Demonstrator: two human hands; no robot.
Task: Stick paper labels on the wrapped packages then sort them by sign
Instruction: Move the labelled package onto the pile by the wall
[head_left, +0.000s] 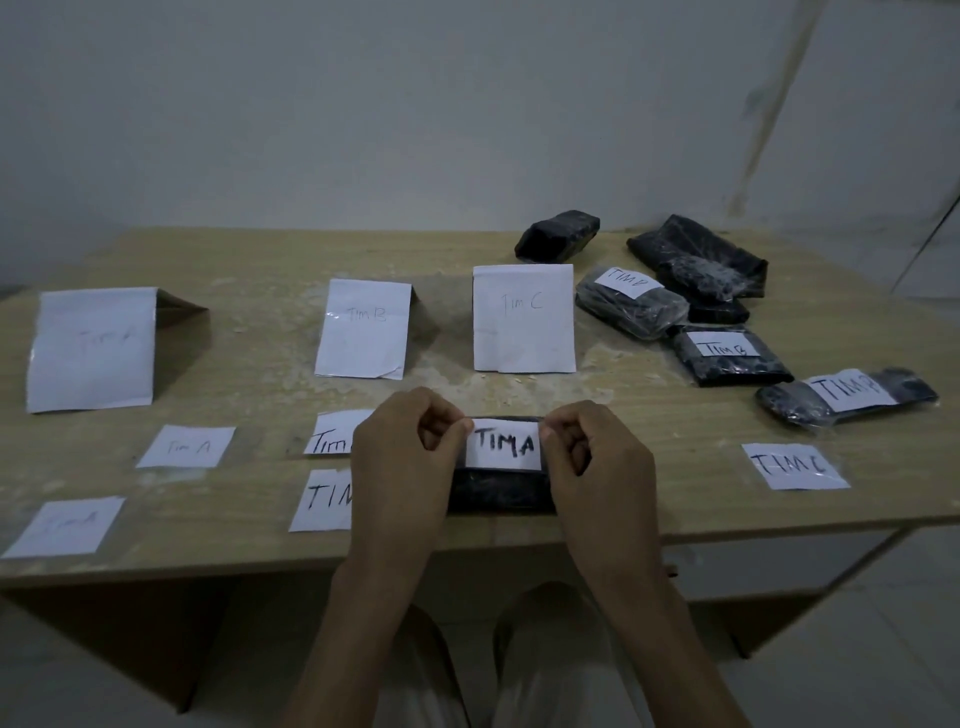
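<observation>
A black wrapped package (498, 491) lies at the table's front edge, between my hands. A white paper label reading TIM A (503, 444) sits on its top. My left hand (402, 457) pinches the label's left edge and my right hand (592, 462) pinches its right edge. Three folded paper signs stand further back: TIM A (91, 348) at the left, TIM B (363, 327) in the middle, TIM C (523, 317) right of it.
Loose labels lie at the front left (187, 447) (65, 526), beside my left hand (327, 439) (322, 500), and at the right (795, 466). Labelled packages (631, 301) (730, 358) (847, 400) and unlabelled black packages (557, 235) (696, 257) crowd the back right.
</observation>
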